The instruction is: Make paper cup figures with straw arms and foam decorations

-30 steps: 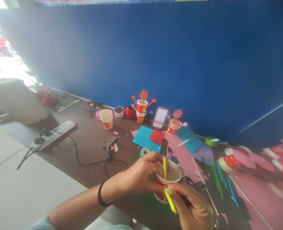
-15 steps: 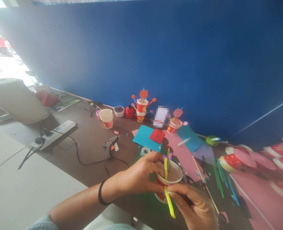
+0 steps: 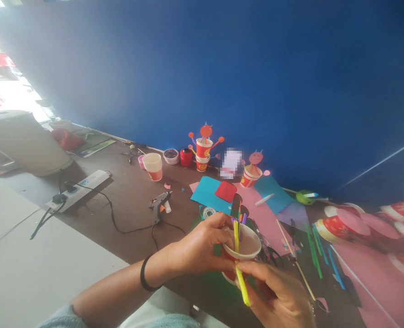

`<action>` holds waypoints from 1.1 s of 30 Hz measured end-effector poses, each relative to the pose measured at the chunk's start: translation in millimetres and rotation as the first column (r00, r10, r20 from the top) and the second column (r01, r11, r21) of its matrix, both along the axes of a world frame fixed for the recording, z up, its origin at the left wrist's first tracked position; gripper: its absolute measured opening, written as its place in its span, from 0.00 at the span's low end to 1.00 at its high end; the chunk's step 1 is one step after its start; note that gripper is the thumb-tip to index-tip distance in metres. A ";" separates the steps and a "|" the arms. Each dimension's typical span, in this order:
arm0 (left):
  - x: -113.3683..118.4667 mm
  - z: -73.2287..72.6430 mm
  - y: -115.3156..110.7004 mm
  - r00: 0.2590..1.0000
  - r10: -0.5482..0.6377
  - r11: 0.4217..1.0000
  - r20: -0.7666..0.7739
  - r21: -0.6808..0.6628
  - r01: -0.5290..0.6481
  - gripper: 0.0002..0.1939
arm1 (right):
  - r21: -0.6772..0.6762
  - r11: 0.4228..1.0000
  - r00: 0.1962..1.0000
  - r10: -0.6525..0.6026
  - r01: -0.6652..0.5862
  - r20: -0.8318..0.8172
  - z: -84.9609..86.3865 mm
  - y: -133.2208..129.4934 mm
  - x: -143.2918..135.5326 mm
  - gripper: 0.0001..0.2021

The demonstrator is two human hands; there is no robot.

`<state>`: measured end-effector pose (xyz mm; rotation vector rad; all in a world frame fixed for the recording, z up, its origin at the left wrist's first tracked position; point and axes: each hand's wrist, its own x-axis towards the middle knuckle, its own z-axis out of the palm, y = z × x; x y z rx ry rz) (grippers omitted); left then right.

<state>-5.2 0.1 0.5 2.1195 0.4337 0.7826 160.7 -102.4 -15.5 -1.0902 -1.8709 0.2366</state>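
A red and white paper cup is gripped at its left side by my left hand, fingers inside the rim and thumb outside. A yellow pipe cleaner passes through the cup's wall, one part standing inside and the rest hanging outside. The thumb and fingers of my right hand pinch it close to the wall. Purple and orange stems stick up in the cup. Under it, another cup is partly hidden.
A glue gun with its cord lies left, near a power strip. Behind stand stacked white cups and cup figures. Blue card, tape and green pipe cleaners lie around.
The view has shifted slightly. My right hand's fingers have moved a little at the yellow pipe cleaner, and the stems inside the cup sit slightly differently. Both hands keep their holds.
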 end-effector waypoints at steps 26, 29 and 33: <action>-0.2 -10.0 2.8 0.999 -0.011 0.994 0.049 0.112 0.006 0.11 | -0.030 0.985 0.984 -0.167 0.169 0.060 -3.9 -10.8 8.0 0.10; 0.1 -10.1 2.4 0.998 -0.022 0.995 0.052 0.102 0.017 0.09 | -0.028 0.996 0.990 -0.079 0.083 0.114 4.2 -7.1 6.7 0.10; 1.0 -10.6 1.3 0.999 -0.004 0.995 0.050 0.099 -0.001 0.09 | 0.025 0.999 0.985 -0.049 0.046 0.167 3.7 -3.5 0.6 0.10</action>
